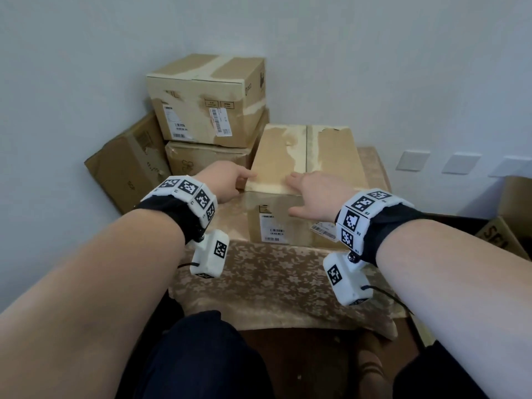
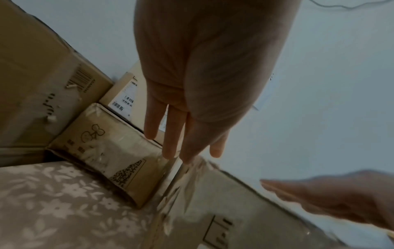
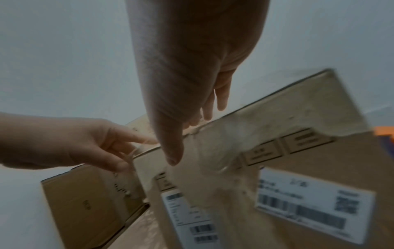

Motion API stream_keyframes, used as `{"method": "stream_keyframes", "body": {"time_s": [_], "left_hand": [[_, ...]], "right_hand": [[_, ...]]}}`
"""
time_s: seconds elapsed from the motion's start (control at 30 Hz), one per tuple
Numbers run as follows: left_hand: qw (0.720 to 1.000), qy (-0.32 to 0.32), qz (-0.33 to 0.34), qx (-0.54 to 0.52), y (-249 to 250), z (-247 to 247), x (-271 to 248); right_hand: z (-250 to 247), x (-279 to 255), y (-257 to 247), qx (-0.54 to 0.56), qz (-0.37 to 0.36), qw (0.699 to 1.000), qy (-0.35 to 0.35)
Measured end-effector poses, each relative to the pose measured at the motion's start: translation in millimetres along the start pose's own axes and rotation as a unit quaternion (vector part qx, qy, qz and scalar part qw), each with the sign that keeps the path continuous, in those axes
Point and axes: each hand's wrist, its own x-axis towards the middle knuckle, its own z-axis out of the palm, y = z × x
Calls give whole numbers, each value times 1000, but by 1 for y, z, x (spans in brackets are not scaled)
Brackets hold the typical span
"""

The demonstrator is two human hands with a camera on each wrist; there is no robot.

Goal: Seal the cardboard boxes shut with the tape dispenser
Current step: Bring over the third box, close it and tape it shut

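Observation:
A closed cardboard box [image 1: 316, 156] with old tape strips along its top seam stands on the cloth-covered table [image 1: 273, 283]. My left hand [image 1: 230, 177] reaches its near left top corner with straight fingers [image 2: 170, 148] and holds nothing. My right hand [image 1: 311, 194] lies flat over the near top edge, thumb [image 3: 172, 151] down the front face, fingers straight. In the right wrist view the box [image 3: 287, 151] shows white shipping labels. No tape dispenser is in view.
Three more boxes are piled in the corner behind: a taped one [image 1: 207, 99] on top, one [image 1: 207, 159] under it, one [image 1: 129, 162] leaning against the left wall. An open box [image 1: 506, 226] stands at the right. My knees are below the table's front edge.

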Motion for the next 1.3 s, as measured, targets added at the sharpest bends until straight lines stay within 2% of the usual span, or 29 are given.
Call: {"method": "stream_keyframes", "body": {"time_s": [0.23,0.43,1.3], "left_hand": [[996,2,50,77,-7,10,16],[989,4,102,109,-6,11,16],[990,23,106,87,-8,19,21]], "right_hand": [[5,24,-26,-42,4,998,38],[3,37,-33,-81,14,996,45],[4,40,-25,-84,-8,995,58]]}}
